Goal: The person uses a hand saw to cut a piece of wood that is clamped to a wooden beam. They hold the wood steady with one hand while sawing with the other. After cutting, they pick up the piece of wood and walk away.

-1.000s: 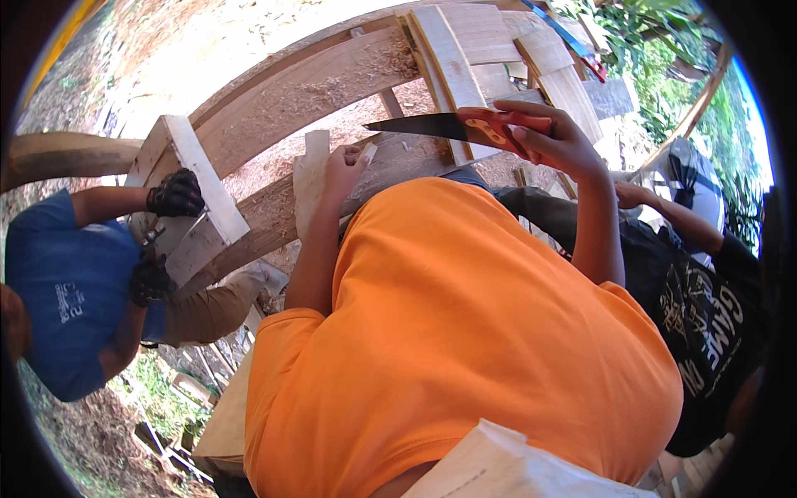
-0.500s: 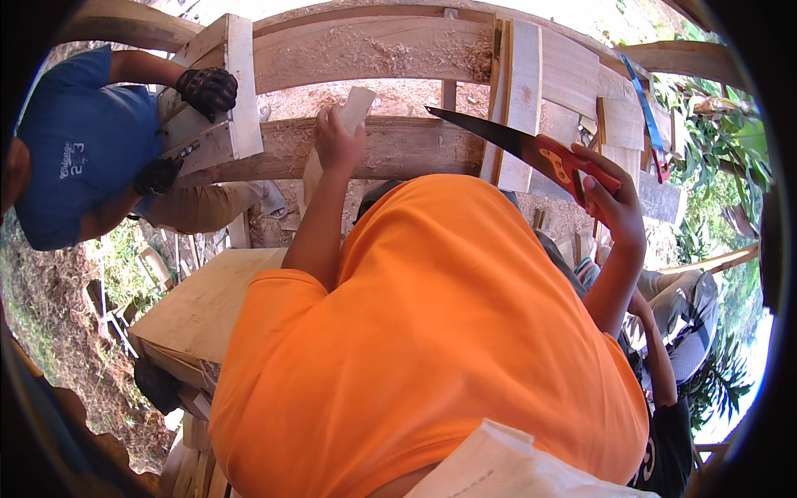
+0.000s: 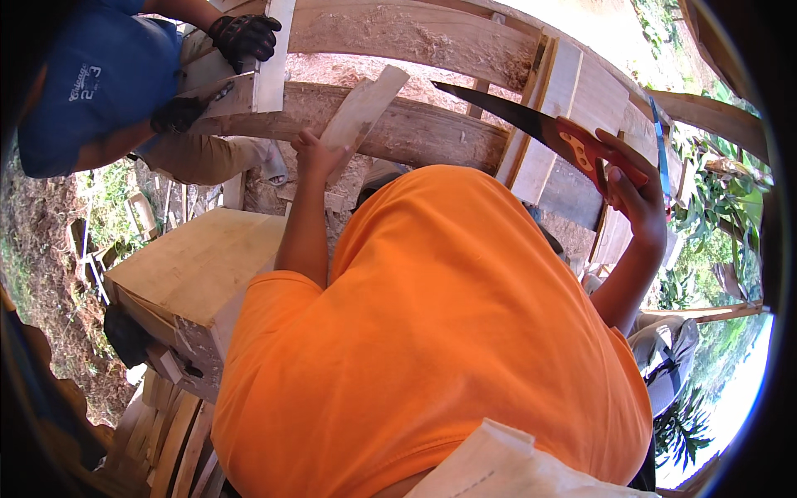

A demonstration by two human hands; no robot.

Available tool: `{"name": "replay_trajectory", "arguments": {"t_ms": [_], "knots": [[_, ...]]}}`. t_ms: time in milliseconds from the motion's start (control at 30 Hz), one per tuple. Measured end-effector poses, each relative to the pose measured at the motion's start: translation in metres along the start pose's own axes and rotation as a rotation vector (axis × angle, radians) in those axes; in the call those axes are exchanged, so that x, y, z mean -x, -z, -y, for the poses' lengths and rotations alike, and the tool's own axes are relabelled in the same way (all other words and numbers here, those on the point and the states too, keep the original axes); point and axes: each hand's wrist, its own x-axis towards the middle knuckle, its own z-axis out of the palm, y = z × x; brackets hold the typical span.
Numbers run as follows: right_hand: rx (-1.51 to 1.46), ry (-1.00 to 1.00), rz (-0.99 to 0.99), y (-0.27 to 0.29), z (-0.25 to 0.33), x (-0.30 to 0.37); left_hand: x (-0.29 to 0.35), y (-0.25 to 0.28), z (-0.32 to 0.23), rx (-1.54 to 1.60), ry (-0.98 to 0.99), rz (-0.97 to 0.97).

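Observation:
My left hand [image 3: 318,156] is closed around the lower part of a short, flat wooden board [image 3: 365,108], which slants up and to the right in front of the near bench beam [image 3: 448,137]. My right hand [image 3: 633,184] grips the red and orange handle of a hand saw [image 3: 531,123]. Its dark blade points left and away from me, toothed edge facing down. The tip hangs apart from the board, over the gap between the beams.
At the left a person in a blue shirt and dark gloves [image 3: 245,40] works at a pale wooden piece [image 3: 272,66]. A wooden box [image 3: 195,261] stands at my left. Planks [image 3: 564,79] lie across the beams, and a blue saw [image 3: 661,149] is at the far right.
My left hand has drawn nearer to me, and the board now leans more to the right. The right hand still holds the saw. The view has shifted, moving the bench rightward in the picture.

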Motion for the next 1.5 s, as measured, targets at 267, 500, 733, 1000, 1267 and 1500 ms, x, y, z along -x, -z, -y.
{"name": "replay_trajectory", "arguments": {"t_ms": [267,500,733,1000,1267,1500], "knots": [[-0.086,0.038,0.135,-0.018,-0.006,-0.019,0.017,0.031,0.009,0.232,-0.060,0.166],[0.011,0.014,0.090,-0.017,0.004,-0.012,0.043,0.052,-0.014,0.659,-0.274,0.165],[0.035,-0.026,0.089,-0.022,0.004,-0.010,0.036,0.024,-0.047,0.437,-0.458,-0.138],[-0.014,0.000,0.049,-0.029,0.008,0.002,0.033,0.009,-0.056,0.349,-0.559,-0.134],[0.002,0.002,0.056,-0.025,0.004,0.003,0.030,-0.023,-0.075,-0.145,-0.484,-0.012],[0.022,-0.012,0.069,-0.025,0.008,-0.002,-0.060,-0.022,-0.086,0.050,-0.300,-0.180]]}}
